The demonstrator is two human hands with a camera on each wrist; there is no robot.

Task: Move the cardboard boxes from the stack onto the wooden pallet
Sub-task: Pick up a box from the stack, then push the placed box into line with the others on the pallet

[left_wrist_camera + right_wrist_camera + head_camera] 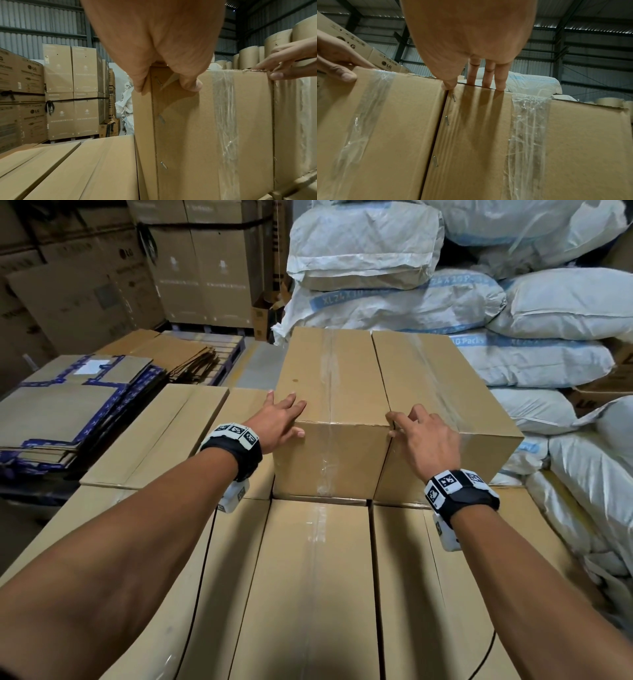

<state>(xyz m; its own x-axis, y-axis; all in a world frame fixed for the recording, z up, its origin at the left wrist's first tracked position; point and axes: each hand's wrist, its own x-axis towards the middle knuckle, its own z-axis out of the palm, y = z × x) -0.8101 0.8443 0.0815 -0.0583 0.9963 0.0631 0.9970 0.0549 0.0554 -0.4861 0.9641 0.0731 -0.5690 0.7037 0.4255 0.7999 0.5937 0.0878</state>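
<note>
Two tape-sealed cardboard boxes stand side by side on top of the box stack point(308, 594): a left box point(329, 385) and a right box point(445, 392). My left hand point(284, 419) clasps the left box's near left top corner. Its fingers lie on the lid, the thumb point(190, 83) presses the front face, and one finger hangs over the left side. My right hand point(421, 436) rests at the seam between the two boxes. Its thumb tip point(448, 85) touches the gap, and the straight fingers point(486, 79) reach over the right box's top edge.
White woven sacks point(548, 302) are piled high behind and to the right of the stack. Flattened cartons with blue tape point(68, 405) lie to the left. More flat cardboard sits on a pallet point(229, 350) behind them. Tall LG cartons point(85, 285) line the back wall.
</note>
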